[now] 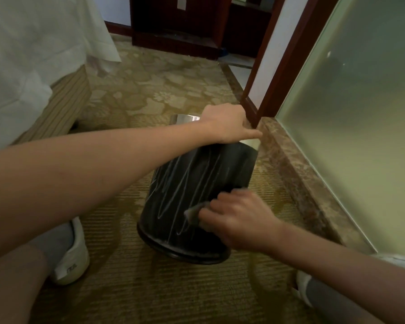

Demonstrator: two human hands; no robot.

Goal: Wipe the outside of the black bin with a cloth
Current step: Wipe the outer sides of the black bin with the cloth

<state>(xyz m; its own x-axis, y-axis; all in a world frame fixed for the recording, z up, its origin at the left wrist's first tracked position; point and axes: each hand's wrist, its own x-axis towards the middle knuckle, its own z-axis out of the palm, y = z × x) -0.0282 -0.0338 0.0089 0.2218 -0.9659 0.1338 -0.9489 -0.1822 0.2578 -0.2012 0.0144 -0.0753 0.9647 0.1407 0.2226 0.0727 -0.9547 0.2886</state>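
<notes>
A round black bin with a shiny metal rim (192,181) stands tilted on the beige, flower-patterned carpet (161,90), its mouth leaning away from the person and its dark base ring turned toward the camera; pale wet streaks run lengthwise down its glossy side. The bin sits just beside a brown marble sill (297,178), which runs under a tall pane of frosted greenish glass (360,101).

The left hand (225,123) lies over the top of the bin and grasps the rim, with the fingers curled over the far edge and one finger stretched out toward the sill; its bare forearm crosses the view from the left. The right hand (239,218) is clenched round a small greyish cloth (194,210) and presses it flat against the lower part of the bin's side, close to the base; the cloth is blurred, and only its edges show past the fingers.

At the left a bed draped in a white sheet (21,54) hangs over a striped base; a white slip-on shoe over a grey sock (73,253) rests on the carpet beside the bin; a dark red-brown wooden door frame (278,54) rises from the end of the sill, and a dark wooden cabinet (178,24) stands at the far side of the room.
</notes>
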